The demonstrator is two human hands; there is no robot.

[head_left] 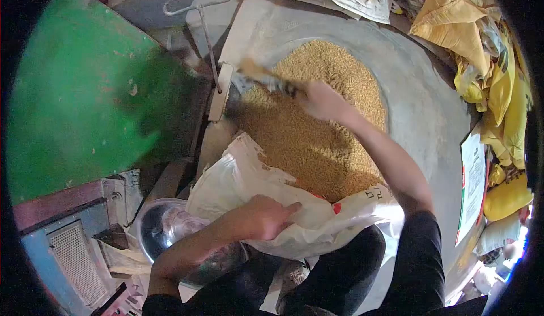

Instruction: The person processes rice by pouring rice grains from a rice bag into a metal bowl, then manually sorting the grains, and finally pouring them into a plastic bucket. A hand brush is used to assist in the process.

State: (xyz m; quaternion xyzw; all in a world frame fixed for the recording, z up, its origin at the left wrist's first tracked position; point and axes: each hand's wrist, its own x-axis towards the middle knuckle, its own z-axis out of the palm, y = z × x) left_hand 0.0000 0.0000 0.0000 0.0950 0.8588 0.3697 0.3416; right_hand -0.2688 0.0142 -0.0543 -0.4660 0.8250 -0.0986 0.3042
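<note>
A heap of golden grain (317, 140) lies on a grey surface in front of me. My right hand (326, 100) is over the heap, closed on a blurred tool with a tan end (254, 68). The tool points left across the grain's edge; motion blur hides its exact kind. In front of my knees, a white woven sack (226, 185) with printed lettering spreads along the near edge of the heap. My left hand (265, 217) is closed on the sack's rim, with the index finger extended along it. The sack's inside is mostly hidden.
A large green panel (96, 100) stands at the left, above a blue machine part with a perforated plate (78, 259). A shiny metal bowl (148, 225) sits beside my left forearm. A bent metal rod (207, 32) rises behind. Yellow sacks (504, 100) pile at the right.
</note>
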